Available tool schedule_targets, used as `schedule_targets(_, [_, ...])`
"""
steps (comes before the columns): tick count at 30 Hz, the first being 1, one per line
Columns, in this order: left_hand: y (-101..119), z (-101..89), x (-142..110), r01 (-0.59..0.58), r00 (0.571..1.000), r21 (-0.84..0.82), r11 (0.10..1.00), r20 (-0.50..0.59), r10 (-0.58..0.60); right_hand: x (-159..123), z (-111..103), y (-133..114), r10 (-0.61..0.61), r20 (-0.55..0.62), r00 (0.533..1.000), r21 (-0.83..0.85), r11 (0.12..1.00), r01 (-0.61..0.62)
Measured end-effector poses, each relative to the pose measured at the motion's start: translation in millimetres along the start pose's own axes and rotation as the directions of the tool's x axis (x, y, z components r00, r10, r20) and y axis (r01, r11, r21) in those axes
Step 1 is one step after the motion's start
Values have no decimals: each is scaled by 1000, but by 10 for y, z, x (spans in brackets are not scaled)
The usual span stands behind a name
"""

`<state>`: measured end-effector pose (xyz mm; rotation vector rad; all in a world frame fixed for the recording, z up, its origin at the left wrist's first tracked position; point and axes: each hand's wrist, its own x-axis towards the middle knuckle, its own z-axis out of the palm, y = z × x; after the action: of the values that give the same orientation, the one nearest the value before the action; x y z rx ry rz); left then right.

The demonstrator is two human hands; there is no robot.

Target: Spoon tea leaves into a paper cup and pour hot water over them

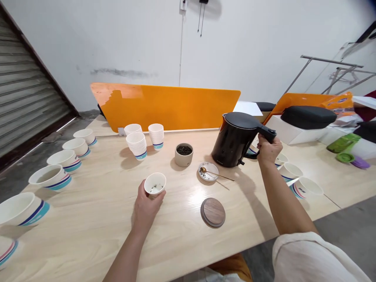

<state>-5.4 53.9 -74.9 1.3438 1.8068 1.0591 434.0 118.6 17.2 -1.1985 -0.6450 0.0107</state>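
My left hand (148, 203) is wrapped round a white paper cup (155, 184) with a few dark tea leaves at its bottom. On the right, my right hand (268, 149) grips the handle of a black electric kettle (232, 143), lid closed and body upright. Whether its base touches the table I cannot tell. Between the hands stands a grey canister (184, 156) filled with dark tea leaves. Beside it, a small white dish (208, 176) carries a golden spoon (217, 174) and some leaf bits. A round wooden lid (213, 212) lies nearer to me.
Several paper cups (64, 159) line the table's left side. Stacked paper cups (136, 145) stand at the back before an orange partition (170, 107). More cups (290, 171) are at the right, behind my right forearm. Farther right are a white box (289, 131) and a black case (308, 116).
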Motion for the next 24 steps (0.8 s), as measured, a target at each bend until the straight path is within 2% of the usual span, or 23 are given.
schedule_targets(4, [48, 11, -5, 33, 999, -43, 999, 8, -33, 21, -152, 53, -13, -11, 1000, -21, 1000, 13])
schedule_targets(8, [26, 20, -5, 1, 1000, -51, 999, -9, -1, 3, -277, 63, -3, -20, 1000, -29, 1000, 3])
schedule_targets(12, [-43, 42, 11, -56, 998, -42, 998, -24, 55, -12, -363, 69, 4, 60, 998, -77, 997, 0])
schedule_targets(14, [-76, 56, 6, -76, 997, -61, 995, -25, 74, -30, -426, 39, -13, 100, 995, -108, 994, 24])
schedule_targets(17, [-62, 22, -65, -97, 995, -181, 979, -54, 89, -147, -567, -89, -88, 83, 993, -161, 982, 100])
schedule_targets(19, [26, -85, -175, -161, 982, -313, 936, -148, 119, -326, -671, -224, -217, 63, 974, -227, 947, 226])
schedule_targets(21, [175, -281, -341, -246, 953, -439, 864, -273, 132, -608, -745, -372, -382, 68, 922, -179, 904, 388])
schedule_targets(22, [263, -410, -444, -294, 945, -482, 825, -276, 176, -789, -761, -445, -426, 110, 898, -102, 894, 437])
schedule_targets(23, [350, -553, -559, -390, 916, -535, 749, -307, 258, -996, -760, -516, -464, 161, 871, -29, 880, 474])
schedule_targets(24, [430, -704, -684, -500, 866, -586, 638, -325, 380, -1227, -741, -583, -468, 229, 853, 1, 877, 481])
